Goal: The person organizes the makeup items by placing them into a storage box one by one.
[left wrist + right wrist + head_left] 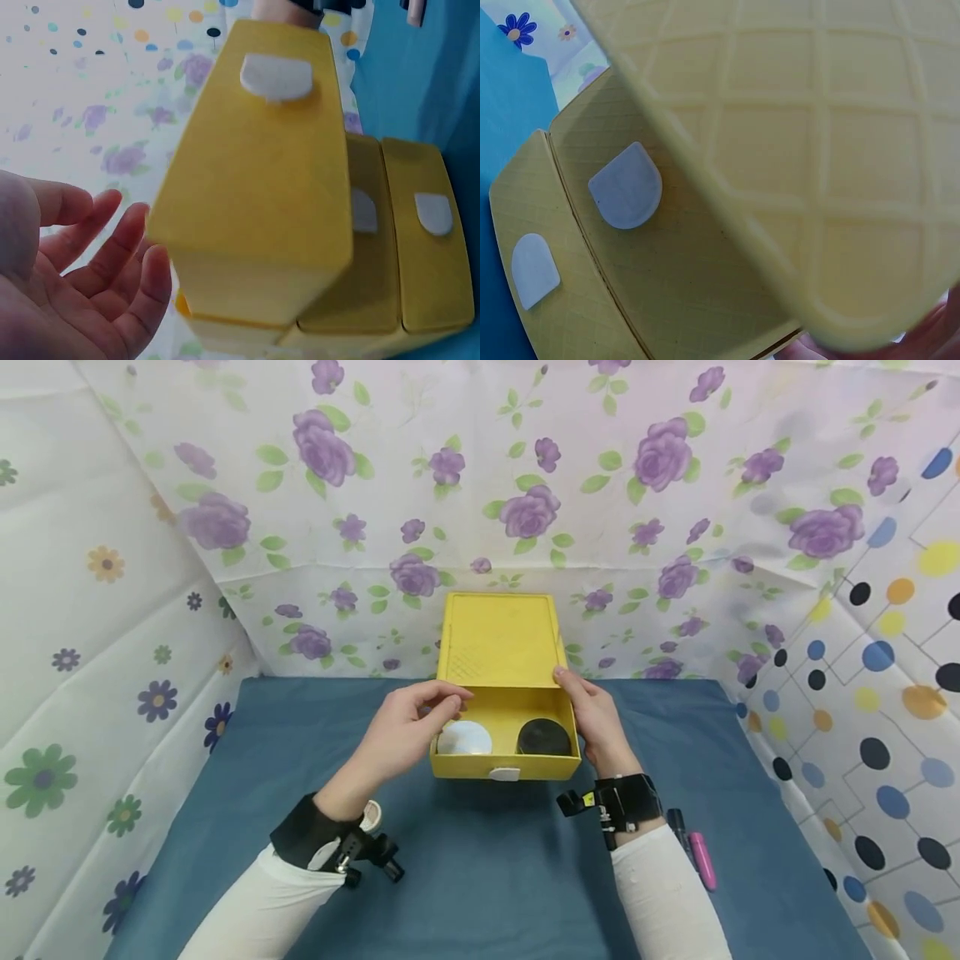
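A yellow drawer box (pixel 502 635) stands at the back of the table, its top drawer (pixel 459 767) pulled out toward me. Inside the drawer lie a white round item (pixel 465 738) at left and a black round item (pixel 544 737) at right. My left hand (pixel 405 722) hovers at the drawer's left side, fingers loosely bent; the left wrist view shows nothing in it. My right hand (pixel 597 722) holds the right side of the box, thumb at the top's front corner. Its other fingers are mostly hidden; a few show under the drawer corner in the right wrist view.
Lower drawers (pixel 431 262) with white tab handles are pushed in below. A pink marker (pixel 702 860) and a dark marker (pixel 677 827) lie by my right forearm. Near my left wrist is a small round whitish object (pixel 371 816). A floral curtain (pixel 480 468) hangs behind the table.
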`<action>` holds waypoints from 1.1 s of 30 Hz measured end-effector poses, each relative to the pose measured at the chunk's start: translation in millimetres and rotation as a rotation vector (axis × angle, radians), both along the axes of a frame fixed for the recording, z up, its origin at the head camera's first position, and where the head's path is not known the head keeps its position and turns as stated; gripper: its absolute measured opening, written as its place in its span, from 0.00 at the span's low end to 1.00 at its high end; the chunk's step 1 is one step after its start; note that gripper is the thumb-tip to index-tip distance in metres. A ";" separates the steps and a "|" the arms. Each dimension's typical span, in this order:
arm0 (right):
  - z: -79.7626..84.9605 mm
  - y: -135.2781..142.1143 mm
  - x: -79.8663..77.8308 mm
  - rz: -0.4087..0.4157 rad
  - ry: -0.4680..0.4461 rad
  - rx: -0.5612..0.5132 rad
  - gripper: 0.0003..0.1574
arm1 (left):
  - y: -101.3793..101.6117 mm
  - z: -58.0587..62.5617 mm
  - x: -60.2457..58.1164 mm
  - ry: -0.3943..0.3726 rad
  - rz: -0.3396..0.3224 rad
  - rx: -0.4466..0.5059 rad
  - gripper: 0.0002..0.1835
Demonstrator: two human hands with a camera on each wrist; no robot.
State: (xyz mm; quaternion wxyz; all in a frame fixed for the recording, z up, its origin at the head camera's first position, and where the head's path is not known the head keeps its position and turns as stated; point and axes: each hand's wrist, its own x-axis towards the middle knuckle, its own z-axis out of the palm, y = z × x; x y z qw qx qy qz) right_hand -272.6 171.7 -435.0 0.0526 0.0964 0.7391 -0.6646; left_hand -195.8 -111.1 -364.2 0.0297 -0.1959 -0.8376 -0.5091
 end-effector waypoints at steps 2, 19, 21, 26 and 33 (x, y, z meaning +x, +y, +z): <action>1.5 0.1 0.8 -0.002 0.002 0.008 0.63 | -6.8 -1.7 -0.1 -0.017 0.014 -0.006 0.12; 0.0 0.4 1.1 -0.003 0.009 -0.016 0.61 | -75.5 -34.8 10.0 -0.134 0.111 -0.091 0.18; -0.8 0.9 0.5 -0.007 0.002 -0.013 0.61 | -86.1 -40.8 11.8 -0.152 0.122 -0.113 0.18; -1.4 1.5 -0.1 -0.005 -0.006 -0.014 0.61 | -114.6 -54.3 19.4 -0.165 0.154 -0.174 0.21; 0.1 0.9 1.0 -0.002 0.006 -0.009 0.60 | -156.4 -70.0 37.7 -0.200 0.209 -0.276 0.24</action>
